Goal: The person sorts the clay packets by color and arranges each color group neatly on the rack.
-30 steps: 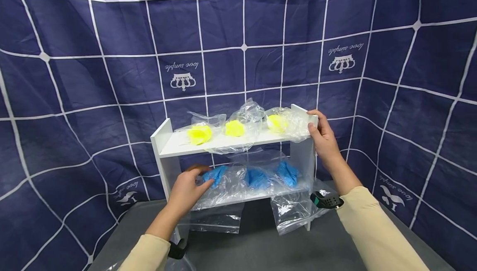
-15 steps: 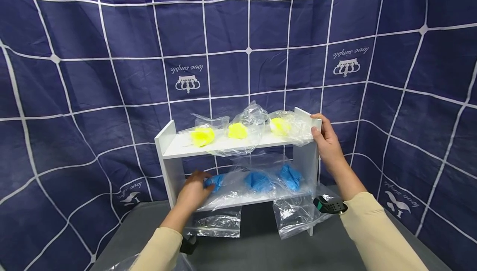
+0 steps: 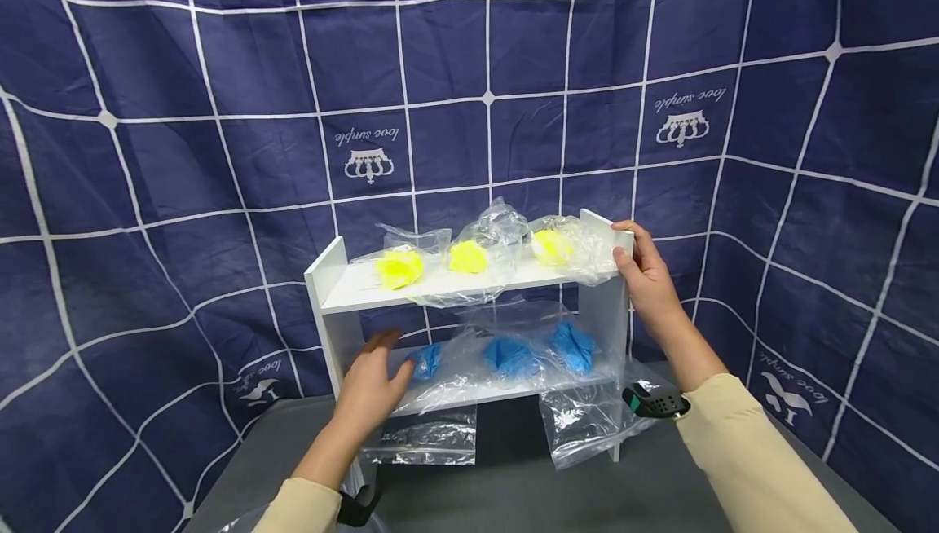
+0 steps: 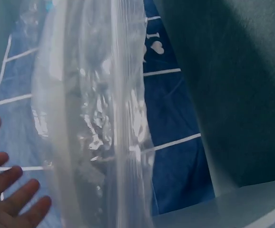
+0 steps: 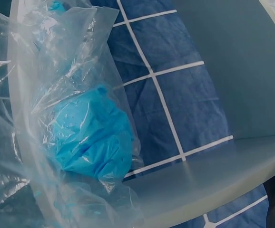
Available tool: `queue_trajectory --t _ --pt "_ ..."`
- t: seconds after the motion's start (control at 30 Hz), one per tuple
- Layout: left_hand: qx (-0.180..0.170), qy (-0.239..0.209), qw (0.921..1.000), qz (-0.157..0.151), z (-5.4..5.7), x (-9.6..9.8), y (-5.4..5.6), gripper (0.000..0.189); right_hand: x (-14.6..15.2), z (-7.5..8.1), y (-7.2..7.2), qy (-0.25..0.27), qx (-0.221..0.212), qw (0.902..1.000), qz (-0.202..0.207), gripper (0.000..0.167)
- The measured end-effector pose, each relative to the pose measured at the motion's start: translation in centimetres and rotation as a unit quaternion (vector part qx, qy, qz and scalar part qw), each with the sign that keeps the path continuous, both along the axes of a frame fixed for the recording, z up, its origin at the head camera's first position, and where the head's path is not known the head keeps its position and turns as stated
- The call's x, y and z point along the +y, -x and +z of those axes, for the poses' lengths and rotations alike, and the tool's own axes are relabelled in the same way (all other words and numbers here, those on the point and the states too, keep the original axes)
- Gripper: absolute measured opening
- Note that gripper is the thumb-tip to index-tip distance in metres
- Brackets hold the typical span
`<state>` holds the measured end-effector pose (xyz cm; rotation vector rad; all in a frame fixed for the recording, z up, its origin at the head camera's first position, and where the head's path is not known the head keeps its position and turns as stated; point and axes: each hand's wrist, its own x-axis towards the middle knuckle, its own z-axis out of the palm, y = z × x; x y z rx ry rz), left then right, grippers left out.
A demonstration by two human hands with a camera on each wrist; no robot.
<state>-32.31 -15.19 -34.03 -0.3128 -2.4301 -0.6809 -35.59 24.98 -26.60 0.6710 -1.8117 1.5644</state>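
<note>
A white two-tier shelf (image 3: 359,297) stands on the dark table. My right hand (image 3: 649,280) grips the top of its right side panel, thumb in front and fingers behind. Inside the lower tier's left end, my left hand (image 3: 374,382) is open, its fingers (image 4: 23,192) spread in the left wrist view. It is beside a clear bag with a small blue crumpled bundle (image 3: 425,362). Farther right on that tier lie a middle blue bundle (image 3: 509,356) and a right blue bundle (image 3: 574,347), both in clear plastic. The right wrist view shows a blue bundle (image 5: 94,135) close up.
Three bagged yellow bundles (image 3: 468,257) sit on the upper tier. Clear bag ends (image 3: 433,435) hang below the lower board, and another bag end (image 3: 579,423) hangs at right. More clear plastic (image 3: 249,521) lies on the table (image 3: 513,492) at front left. A blue gridded curtain (image 3: 257,150) surrounds everything.
My left hand first moved onto the left blue bundle, then drew back leftward off it with fingers spread. The clear plastic there lies lower than before. My right hand keeps its grip on the panel.
</note>
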Motion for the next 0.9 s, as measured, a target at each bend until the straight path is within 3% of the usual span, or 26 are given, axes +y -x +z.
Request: queue_trajectory --t 0.17,0.23,0.4,0.53,0.63,0.73,0.83,0.87,0.9 --pt "0.054 -0.031 0.9959 -0.065 -0.1 -0.7 -2.0 0.044 0.0 0.3 0.0 -0.011 -0.004 0.9999 -0.009 0.039" --pt "0.064 -0.049 0.9937 -0.077 -0.2 -0.9 -2.8 0.040 0.0 0.3 0.0 -0.014 -0.005 0.9998 -0.010 0.039" --pt "0.029 -0.104 0.9897 -0.094 -0.6 -1.9 -5.4 0.033 0.2 0.0 -0.2 -0.003 -0.005 1.0000 -0.003 0.039" --pt "-0.006 -0.093 0.9840 -0.152 -1.2 -3.8 -7.3 0.032 0.3 0.0 -0.3 0.000 -0.003 1.0000 -0.001 0.039" --pt "-0.014 -0.069 0.9705 -0.230 -2.0 -5.9 -8.2 0.032 0.3 0.1 -0.3 -0.006 -0.004 1.0000 -0.006 0.039" --pt "-0.007 -0.050 0.9443 -0.325 -3.4 -8.3 -8.4 0.034 0.3 0.2 -0.2 -0.010 -0.008 0.9999 -0.011 0.039" --pt "0.002 -0.037 0.9216 -0.386 -5.2 -10.7 -8.1 0.040 0.2 0.2 -0.2 -0.012 -0.008 0.9999 -0.008 0.039" --pt "-0.005 -0.034 0.9203 -0.390 -5.8 -11.5 -8.0 0.041 0.2 0.2 -0.1 -0.013 -0.007 0.9999 -0.006 0.039" --pt "-0.016 -0.031 0.9238 -0.381 -6.4 -12.2 -7.9 0.041 0.2 0.2 -0.1 -0.015 -0.008 0.9998 -0.006 0.039"
